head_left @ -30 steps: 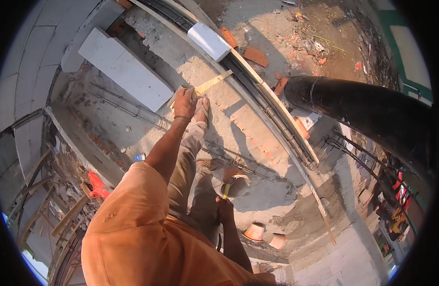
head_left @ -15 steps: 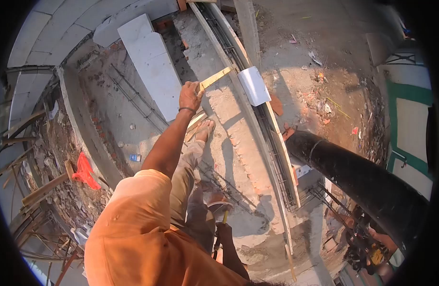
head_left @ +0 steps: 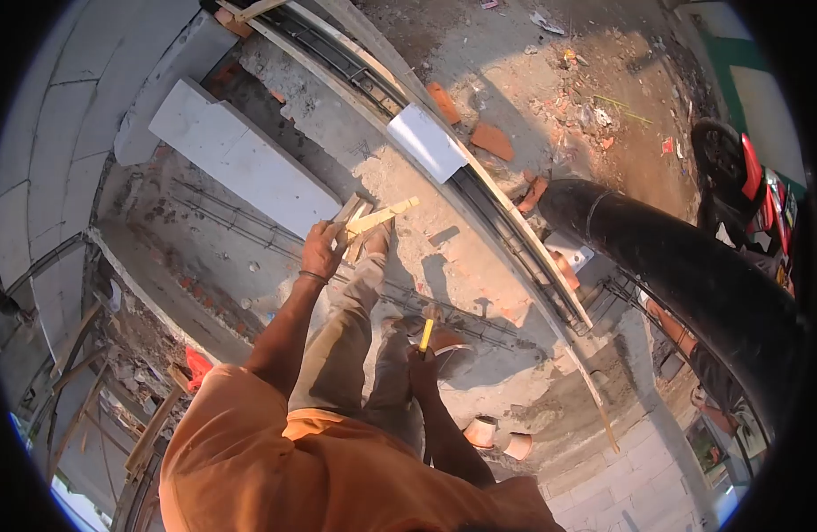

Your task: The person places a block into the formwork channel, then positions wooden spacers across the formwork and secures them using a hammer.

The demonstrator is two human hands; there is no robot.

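My left hand (head_left: 320, 251) is closed round the end of a short, pale wooden strip (head_left: 384, 215), which points up and to the right above my foot. Lower down, near my knee, my right hand (head_left: 422, 365) grips what looks like a hammer by its yellow handle (head_left: 426, 334); the hammer's head is small and hard to make out. More loose wood pieces (head_left: 359, 213) lie just beyond my left hand. To the right runs a long formwork of boards (head_left: 506, 199) with steel bars (head_left: 493, 217) inside. A white sheet (head_left: 426, 142) lies across it.
A large white slab (head_left: 240, 151) lies ahead on the left, beside a thin rebar frame (head_left: 240, 222). A thick black pipe (head_left: 683, 253) slants in from the right. Broken bricks (head_left: 493, 140) lie past the formwork. Another person (head_left: 723, 377) and a red motorcycle (head_left: 763, 199) are at right.
My left hand has drawn the wooden strip back from the formwork's edge. The yellow-handled tool in my right hand has come up a little. My view has turned, bringing the motorcycle into sight.
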